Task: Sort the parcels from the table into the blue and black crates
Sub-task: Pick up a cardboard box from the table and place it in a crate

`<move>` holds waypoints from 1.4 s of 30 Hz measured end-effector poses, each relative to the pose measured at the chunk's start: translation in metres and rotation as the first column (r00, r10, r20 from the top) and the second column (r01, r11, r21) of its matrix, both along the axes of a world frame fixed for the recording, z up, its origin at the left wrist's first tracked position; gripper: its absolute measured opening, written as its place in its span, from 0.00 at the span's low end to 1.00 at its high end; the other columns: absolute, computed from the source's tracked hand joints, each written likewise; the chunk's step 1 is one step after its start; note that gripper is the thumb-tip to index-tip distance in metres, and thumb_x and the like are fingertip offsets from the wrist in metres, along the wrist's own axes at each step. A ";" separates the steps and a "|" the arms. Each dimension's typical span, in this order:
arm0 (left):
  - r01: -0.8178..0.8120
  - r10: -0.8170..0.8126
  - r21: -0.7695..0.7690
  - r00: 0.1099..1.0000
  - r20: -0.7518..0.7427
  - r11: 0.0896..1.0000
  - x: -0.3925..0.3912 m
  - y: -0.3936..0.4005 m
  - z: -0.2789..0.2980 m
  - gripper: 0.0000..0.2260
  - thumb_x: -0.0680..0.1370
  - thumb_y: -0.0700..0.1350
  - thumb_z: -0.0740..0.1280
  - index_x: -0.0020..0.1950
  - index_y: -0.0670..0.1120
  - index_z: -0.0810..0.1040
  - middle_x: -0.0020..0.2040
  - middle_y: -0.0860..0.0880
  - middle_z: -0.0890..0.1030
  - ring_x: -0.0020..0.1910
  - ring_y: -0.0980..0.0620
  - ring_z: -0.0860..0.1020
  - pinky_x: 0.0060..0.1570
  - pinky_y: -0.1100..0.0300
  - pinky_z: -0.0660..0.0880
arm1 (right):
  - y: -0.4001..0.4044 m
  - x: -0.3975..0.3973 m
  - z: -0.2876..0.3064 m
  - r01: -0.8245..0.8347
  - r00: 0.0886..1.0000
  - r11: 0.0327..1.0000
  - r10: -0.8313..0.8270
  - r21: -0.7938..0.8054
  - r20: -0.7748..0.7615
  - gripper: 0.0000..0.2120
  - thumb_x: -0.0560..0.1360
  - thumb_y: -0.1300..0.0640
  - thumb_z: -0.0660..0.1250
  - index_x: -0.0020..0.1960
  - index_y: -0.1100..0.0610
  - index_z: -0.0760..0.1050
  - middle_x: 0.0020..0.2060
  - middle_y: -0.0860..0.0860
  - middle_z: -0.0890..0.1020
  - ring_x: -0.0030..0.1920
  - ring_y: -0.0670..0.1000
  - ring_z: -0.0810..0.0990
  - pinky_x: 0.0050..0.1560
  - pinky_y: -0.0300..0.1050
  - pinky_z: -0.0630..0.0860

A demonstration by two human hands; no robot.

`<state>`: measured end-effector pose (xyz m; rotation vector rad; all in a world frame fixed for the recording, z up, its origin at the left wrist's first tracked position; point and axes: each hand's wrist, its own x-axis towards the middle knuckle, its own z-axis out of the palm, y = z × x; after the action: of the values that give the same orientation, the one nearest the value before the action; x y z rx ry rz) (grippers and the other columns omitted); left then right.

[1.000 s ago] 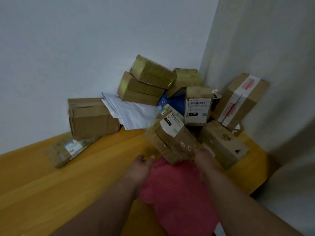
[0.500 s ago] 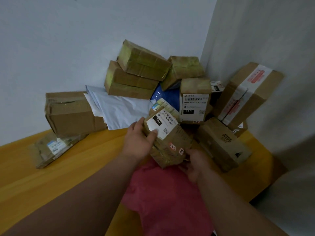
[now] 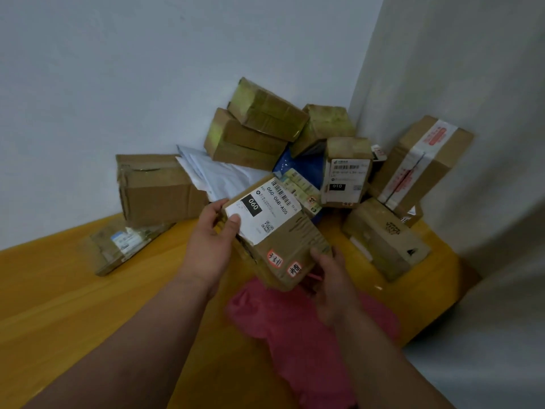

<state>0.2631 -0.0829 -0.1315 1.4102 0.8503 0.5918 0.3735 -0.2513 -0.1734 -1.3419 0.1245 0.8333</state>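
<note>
Two hands, left hand and right hand, grip parcel (labelled 060)

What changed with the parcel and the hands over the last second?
Both hands have taken hold of the labelled parcel: the left hand came up from the pink bag to grip its label end, the right hand now holds its lower end, and the parcel is turned label-up. The pile and table are unchanged.
</note>
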 end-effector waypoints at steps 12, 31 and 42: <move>-0.021 0.032 -0.094 0.993 0.116 0.995 -0.162 0.028 0.034 0.20 0.82 0.44 0.62 0.73 0.52 0.64 0.64 0.51 0.79 0.60 0.49 0.79 0.62 0.45 0.74 | 0.033 -0.146 0.032 -0.347 0.925 0.938 0.342 -0.002 0.164 0.27 0.66 0.45 0.77 0.57 0.56 0.72 0.50 0.54 0.85 0.48 0.57 0.85 0.50 0.57 0.79; -0.212 0.231 -0.150 0.964 0.128 0.966 -0.320 0.045 0.037 0.24 0.75 0.71 0.50 0.71 0.72 0.57 0.64 0.61 0.77 0.58 0.56 0.79 0.55 0.50 0.75 | 0.118 -0.269 0.051 -0.608 0.780 0.792 0.580 0.063 0.235 0.25 0.66 0.48 0.75 0.54 0.63 0.74 0.46 0.61 0.84 0.40 0.60 0.84 0.41 0.50 0.81; -0.430 0.479 -0.365 0.876 0.051 0.826 -0.369 0.046 0.031 0.17 0.74 0.71 0.58 0.59 0.69 0.77 0.54 0.58 0.83 0.60 0.51 0.77 0.60 0.48 0.73 | 0.136 -0.303 0.043 -0.809 0.558 0.586 0.790 -0.044 0.253 0.14 0.76 0.49 0.69 0.56 0.55 0.72 0.44 0.58 0.85 0.40 0.55 0.84 0.48 0.52 0.78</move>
<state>-0.1060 -0.0374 -0.1009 0.8313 1.1280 0.8495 0.0706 -0.1148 -0.1306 -1.4056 -0.7934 1.4063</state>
